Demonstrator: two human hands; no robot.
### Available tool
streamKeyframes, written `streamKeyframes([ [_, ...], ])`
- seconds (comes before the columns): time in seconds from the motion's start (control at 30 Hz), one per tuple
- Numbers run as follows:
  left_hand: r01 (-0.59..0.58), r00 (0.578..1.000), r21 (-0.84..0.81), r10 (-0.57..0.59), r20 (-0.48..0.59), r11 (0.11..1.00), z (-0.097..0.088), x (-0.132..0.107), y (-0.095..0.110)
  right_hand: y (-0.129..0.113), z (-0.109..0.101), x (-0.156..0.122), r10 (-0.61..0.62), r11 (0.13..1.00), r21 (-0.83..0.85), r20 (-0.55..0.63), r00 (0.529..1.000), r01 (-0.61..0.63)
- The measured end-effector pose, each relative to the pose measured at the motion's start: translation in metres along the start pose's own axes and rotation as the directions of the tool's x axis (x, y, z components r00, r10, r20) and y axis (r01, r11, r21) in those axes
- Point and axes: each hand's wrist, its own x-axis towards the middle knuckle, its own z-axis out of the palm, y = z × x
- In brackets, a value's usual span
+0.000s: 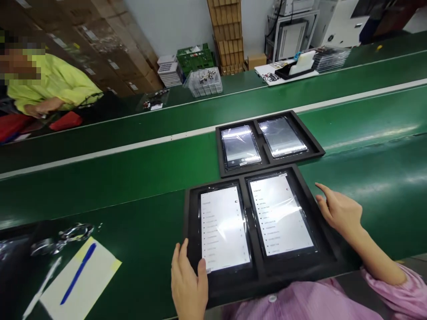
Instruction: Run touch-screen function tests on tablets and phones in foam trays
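Note:
A black tray [260, 276] lies in front of me and holds two lit tablets side by side. The left tablet [223, 231] and the right tablet [280, 215] both show a white list screen headed "Internet". My left hand [189, 286] grips the tray's near left rim, fingers along the outside and thumb over the top, near the left tablet's lower corner. Just off the tray's right edge is my right hand [343, 212], open, with index finger and thumb apart and nothing held. Beyond it, a second black tray [263, 153] holds two darker, glossy tablets.
Left on the green bench lie a yellowish paper [95, 280], a blue pen [78, 273], a white stick-like item [42, 289] and clear plastic [76, 231]. Across the conveyor [150, 164] sits a person in a yellow top [63, 82]. A green crate [195, 58] stands behind.

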Motion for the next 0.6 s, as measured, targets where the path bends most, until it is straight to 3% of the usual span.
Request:
streamKeyframes([
  [0.07, -0.02, 1.0, 0.025, 0.02, -0.007, 0.999, -0.001, 0.0, 0.009, -0.028, 0.0, 0.0, -0.275, 0.961, -0.038, 0.031, 0.961, 0.276],
  [0.13, -0.04, 0.999, 0.099, 0.041, -0.014, 0.994, 0.0, 0.001, 0.02, -0.057, 0.008, -0.002, -0.57, 0.821, 0.078, 0.158, 0.806, 0.566],
  [0.2, -0.057, 0.998, 0.177, 0.062, -0.022, 0.983, 0.003, 0.002, 0.029, -0.077, 0.02, -0.003, -0.721, 0.69, 0.185, 0.263, 0.642, 0.7],
  [0.27, -0.102, 0.994, 0.229, 0.11, -0.022, 0.968, 0.004, 0.002, 0.034, -0.084, 0.03, -0.002, -0.751, 0.648, 0.219, 0.341, 0.565, 0.729],
  [0.37, -0.277, 0.961, 0.211, 0.269, 0.064, 0.937, -0.004, 0.003, 0.034, -0.077, 0.027, 0.009, -0.752, 0.644, 0.205, 0.345, 0.562, 0.737],
  [0.47, -0.416, 0.899, 0.06, 0.401, 0.173, 0.907, -0.021, 0.018, 0.031, -0.064, 0.011, 0.024, -0.756, 0.654, 0.202, 0.213, 0.619, 0.729],
  [0.53, -0.362, 0.917, -0.037, 0.363, 0.164, 0.932, -0.029, 0.038, 0.028, -0.059, 0.005, 0.031, -0.736, 0.673, 0.211, 0.096, 0.67, 0.709],
  [0.6, -0.217, 0.961, -0.127, 0.235, 0.149, 0.968, -0.029, 0.061, 0.023, -0.056, 0.008, 0.034, -0.709, 0.68, 0.255, -0.011, 0.706, 0.687],
])
